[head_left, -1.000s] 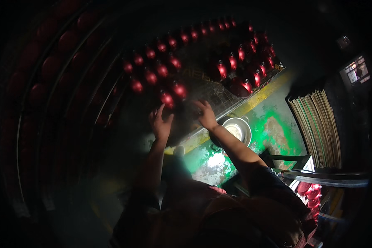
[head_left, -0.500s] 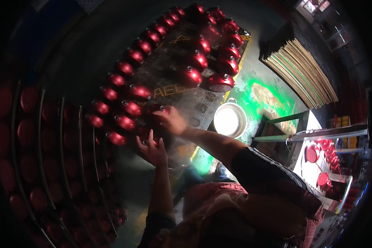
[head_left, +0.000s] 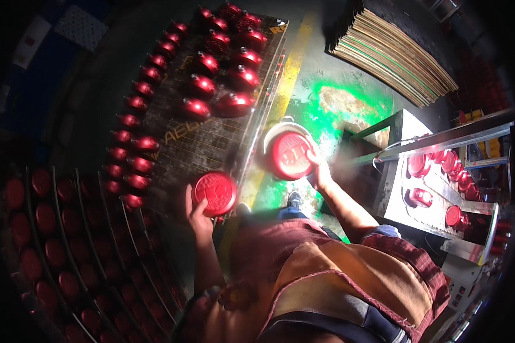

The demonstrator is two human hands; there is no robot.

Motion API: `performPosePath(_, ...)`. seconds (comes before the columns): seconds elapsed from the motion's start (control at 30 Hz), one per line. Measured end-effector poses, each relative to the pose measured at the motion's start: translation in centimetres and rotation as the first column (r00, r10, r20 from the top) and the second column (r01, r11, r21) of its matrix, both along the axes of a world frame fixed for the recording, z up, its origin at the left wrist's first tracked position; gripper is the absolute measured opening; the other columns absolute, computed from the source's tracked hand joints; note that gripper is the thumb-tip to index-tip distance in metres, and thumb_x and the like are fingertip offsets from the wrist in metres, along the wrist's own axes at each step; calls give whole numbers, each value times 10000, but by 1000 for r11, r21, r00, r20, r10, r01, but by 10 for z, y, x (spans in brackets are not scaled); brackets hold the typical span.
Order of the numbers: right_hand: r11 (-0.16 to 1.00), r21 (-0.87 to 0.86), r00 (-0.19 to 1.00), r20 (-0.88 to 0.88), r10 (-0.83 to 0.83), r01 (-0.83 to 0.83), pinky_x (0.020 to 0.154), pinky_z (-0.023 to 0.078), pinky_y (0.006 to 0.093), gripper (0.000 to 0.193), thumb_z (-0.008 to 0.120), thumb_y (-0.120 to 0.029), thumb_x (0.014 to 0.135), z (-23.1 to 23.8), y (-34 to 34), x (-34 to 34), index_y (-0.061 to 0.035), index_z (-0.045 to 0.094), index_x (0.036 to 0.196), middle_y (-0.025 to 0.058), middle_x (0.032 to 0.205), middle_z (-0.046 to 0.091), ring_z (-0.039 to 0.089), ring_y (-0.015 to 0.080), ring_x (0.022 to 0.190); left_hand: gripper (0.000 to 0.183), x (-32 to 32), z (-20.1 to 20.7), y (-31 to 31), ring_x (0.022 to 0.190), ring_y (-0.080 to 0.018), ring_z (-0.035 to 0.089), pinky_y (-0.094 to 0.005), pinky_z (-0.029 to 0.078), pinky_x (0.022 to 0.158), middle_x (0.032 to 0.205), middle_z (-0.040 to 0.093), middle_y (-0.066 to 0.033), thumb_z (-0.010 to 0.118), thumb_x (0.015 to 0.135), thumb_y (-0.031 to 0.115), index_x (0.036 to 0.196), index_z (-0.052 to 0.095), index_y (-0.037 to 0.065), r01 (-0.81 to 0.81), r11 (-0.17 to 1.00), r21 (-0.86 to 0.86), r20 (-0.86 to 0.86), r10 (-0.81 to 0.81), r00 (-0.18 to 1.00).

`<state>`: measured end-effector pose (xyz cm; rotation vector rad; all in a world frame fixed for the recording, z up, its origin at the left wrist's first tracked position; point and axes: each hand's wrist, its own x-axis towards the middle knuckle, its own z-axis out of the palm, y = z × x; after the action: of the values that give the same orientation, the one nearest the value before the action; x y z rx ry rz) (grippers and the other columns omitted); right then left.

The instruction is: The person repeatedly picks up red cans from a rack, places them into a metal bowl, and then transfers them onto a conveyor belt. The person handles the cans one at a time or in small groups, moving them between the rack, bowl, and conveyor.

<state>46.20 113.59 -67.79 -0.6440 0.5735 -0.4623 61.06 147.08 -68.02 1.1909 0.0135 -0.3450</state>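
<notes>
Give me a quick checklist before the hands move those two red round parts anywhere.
1. Left hand grips a red round part by its edge: ok.
2. Right hand holds the second red part by its rim: ok.
3. The two held parts are apart, not touching: ok.
4. White bucket under the right part, contents: cannot tell, the part hides it.
5. Bare space on the wire rack near the rows of red parts: ok.
6. Firmness of either grip: cannot tell.
</notes>
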Motion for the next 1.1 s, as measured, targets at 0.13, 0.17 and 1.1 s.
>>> performPosePath(0.13,942,332,980,199,-19,-49,965,518,430,453,611,-237,956,-12,-50,-11,-60,500,1357,132,1300,589,584,261,1176,637,-29,9,-92,1319,-364,461,-522,354,1126,1464,451,-152,536,896,104,1496,332,45,84,803,-590,-174,-228,958)
performPosePath(0.17,910,409,972,236,-25,-76,968,517,432,435,603,-240,961,-16,-58,-11,-57,508,1344,133,1290,596,589,264,1168,602,-38,6,-113,1315,-373,462,-531,348,1129,1468,448,-155,533,914,141,1484,361,56,78,702,-708,-204,-309,929)
performPosePath(1.1,771,611,901,214,-378,178,994,515,477,336,582,-366,984,29,-87,22,-121,569,1215,112,1246,623,615,256,1147,587,53,-63,-319,1323,-320,469,-402,553,836,1491,440,-117,535,965,350,1483,388,116,-20,119,-993,-121,-971,205)
